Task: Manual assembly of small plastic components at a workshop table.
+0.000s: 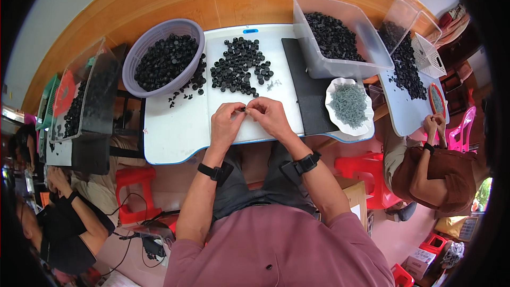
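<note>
Close to the table's front, my left hand and my right hand meet, fingers pinched around a small black part. Most of that part is hidden by my fingertips, so its exact shape does not show. Just beyond them, a loose pile of round black caps is spread on the white table. A few thin grey-green pieces lie at the pile's right edge. To the right, a white scalloped dish holds a heap of similar thin pieces.
A purple basket of black caps stands left, with small black pieces spilled beside it. At right are a black mat and a clear bin of small black parts. People work at side tables on the left and right.
</note>
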Demonstrator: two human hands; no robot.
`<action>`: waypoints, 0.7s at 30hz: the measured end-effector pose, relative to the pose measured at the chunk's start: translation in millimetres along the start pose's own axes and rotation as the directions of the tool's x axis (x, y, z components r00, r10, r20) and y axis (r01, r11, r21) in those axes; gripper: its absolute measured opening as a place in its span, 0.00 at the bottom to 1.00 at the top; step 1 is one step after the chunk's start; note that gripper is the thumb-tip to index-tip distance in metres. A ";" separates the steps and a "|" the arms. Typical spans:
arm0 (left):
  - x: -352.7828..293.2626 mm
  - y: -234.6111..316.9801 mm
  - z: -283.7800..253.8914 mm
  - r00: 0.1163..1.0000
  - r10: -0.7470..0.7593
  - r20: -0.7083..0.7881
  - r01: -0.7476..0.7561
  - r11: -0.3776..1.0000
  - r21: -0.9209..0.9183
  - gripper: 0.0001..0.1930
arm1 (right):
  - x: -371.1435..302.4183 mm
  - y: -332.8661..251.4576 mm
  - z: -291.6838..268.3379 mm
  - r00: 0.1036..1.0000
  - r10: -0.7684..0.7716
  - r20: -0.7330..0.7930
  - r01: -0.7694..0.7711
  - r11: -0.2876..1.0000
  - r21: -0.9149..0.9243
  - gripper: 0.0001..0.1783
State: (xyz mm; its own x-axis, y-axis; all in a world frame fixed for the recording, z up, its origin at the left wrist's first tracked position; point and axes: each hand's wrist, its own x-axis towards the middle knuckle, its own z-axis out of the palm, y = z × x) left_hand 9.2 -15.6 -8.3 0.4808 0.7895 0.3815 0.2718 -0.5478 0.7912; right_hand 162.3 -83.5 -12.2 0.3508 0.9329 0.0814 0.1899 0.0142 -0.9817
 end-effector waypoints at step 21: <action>-1.6 -5.7 -2.5 0.978 -0.170 0.121 0.189 0.968 -0.166 0.12 | 1.4 -4.0 -8.5 0.994 0.023 0.103 -0.045 0.974 0.222 0.09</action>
State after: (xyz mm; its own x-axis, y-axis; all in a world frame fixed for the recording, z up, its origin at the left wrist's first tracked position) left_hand 4.8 -13.0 -12.2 0.5245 0.8320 0.1809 0.2154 -0.3352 0.9172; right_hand 169.9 -85.3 -6.7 0.2586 0.9651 0.0407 -0.0344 0.0513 -0.9981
